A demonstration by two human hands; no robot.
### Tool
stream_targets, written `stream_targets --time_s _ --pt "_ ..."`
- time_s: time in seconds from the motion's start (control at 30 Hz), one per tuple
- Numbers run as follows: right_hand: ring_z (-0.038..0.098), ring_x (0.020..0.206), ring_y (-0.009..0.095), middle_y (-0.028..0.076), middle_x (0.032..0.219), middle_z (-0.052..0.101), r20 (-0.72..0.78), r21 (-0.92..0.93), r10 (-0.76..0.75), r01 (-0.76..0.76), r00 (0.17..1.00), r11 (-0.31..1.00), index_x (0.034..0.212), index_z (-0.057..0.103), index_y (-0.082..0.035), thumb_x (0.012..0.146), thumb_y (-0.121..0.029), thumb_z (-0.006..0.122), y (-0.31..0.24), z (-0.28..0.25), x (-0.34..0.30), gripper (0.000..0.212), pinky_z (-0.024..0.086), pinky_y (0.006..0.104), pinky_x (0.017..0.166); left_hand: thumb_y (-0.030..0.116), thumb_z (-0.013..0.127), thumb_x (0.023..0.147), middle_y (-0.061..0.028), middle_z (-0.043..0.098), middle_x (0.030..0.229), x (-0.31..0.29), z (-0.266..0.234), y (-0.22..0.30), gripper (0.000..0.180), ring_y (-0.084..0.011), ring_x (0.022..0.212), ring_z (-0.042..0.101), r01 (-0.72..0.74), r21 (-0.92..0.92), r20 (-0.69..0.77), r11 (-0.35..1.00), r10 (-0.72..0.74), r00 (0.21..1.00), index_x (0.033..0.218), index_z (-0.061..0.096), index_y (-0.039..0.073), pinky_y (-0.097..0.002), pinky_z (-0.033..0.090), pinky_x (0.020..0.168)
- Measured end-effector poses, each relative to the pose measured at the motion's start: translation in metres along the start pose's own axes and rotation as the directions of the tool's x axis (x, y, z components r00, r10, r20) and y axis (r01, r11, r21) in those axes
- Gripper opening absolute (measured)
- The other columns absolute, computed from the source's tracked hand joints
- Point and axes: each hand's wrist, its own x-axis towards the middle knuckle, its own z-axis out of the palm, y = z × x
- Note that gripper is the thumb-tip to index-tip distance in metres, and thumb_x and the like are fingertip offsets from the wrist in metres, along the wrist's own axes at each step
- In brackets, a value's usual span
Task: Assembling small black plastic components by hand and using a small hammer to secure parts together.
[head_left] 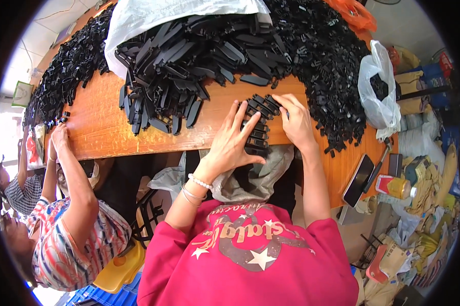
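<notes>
A cluster of small black plastic parts (259, 133) lies side by side near the table's front edge, between my two hands. My left hand (231, 138) rests over its left side, fingers spread and stretched out, with fingertips touching the parts. At the far right end of the row, my right hand (297, 122) has its index finger and thumb bent around a black plastic part (273, 104). Whether that part is lifted I cannot tell. Beyond them, long flat black plastic pieces (184, 53) spill from a white sack (158, 13) onto the wooden table (97, 125).
Heaps of tiny black parts (332, 81) cover the table's right and far left. A plastic bag (380, 97), phone (359, 180) and bottle (394, 187) are at right. A co-worker's hands (59, 137) work at left. A sack (253, 181) hangs at the table's front edge.
</notes>
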Motion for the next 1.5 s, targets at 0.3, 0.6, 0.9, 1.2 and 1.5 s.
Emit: stream_targets --time_s 0.3,0.6,0.9,1.2,1.5 --pt "0.064 0.086 0.037 0.015 0.098 0.064 -0.022 -0.018 -0.06 0.06 0.998 0.998 0.11 0.065 0.0 0.085 0.005 0.055 -0.011 0.004 -0.033 0.027 0.052 0.0426 0.073 0.031 0.084 0.06 -0.0218 0.039 0.137 -0.019 0.001 -0.003 0.095 -0.0427 0.133 0.034 -0.153 0.059 0.055 0.987 0.15 0.987 0.142 0.04 0.009 -0.047 0.038 0.107" --pt "0.066 0.088 0.034 0.015 0.099 0.066 0.031 0.111 -0.1 0.096 0.995 0.989 0.105 0.065 -0.001 0.082 0.007 0.059 -0.02 0.003 -0.108 0.026 0.054 0.0385 0.074 0.024 0.075 0.076 -0.0209 0.05 0.128 -0.083 0.013 0.008 0.057 -0.0392 0.124 0.048 -0.41 0.005 0.195 0.912 0.401 0.895 0.125 0.055 0.002 -0.0457 0.044 0.102" --pt "0.05 0.048 0.004 0.006 0.081 0.068 0.121 0.556 0.434 -0.423 0.893 0.716 0.108 0.067 0.001 0.096 -0.006 0.054 -0.012 0.007 -0.131 0.019 0.039 0.0204 0.043 0.043 0.068 0.082 -0.0155 0.066 0.076 -0.111 0.011 -0.004 0.042 -0.0308 0.079 0.065 -0.004 0.083 0.484 0.997 -0.037 0.874 0.077 0.07 0.001 -0.0372 0.051 0.081" --pt "0.06 0.05 0.018 0.01 0.072 0.068 0.285 0.444 0.432 -0.518 0.855 0.732 0.087 0.068 0.002 0.093 -0.022 0.059 -0.032 0.024 -0.108 0.027 0.045 0.0301 0.049 0.025 0.067 0.083 -0.0135 0.065 0.081 -0.077 0.033 0.014 0.025 -0.0311 0.083 0.062 0.143 0.012 0.263 0.99 -0.142 0.954 0.071 0.067 0.002 -0.04 0.052 0.073" --pt "0.064 0.095 0.039 0.021 0.108 0.065 0.506 -0.34 0.187 -0.005 0.842 0.94 0.118 0.06 -0.006 0.088 -0.009 0.043 0.007 0.142 -0.076 0.033 0.051 0.0495 0.081 0.029 0.067 0.083 -0.0189 0.063 0.108 -0.097 0.048 -0.009 0.037 -0.0345 0.109 0.058 0.101 0.149 0.55 0.984 -0.168 0.818 0.105 0.063 -0.001 -0.0408 0.048 0.093"
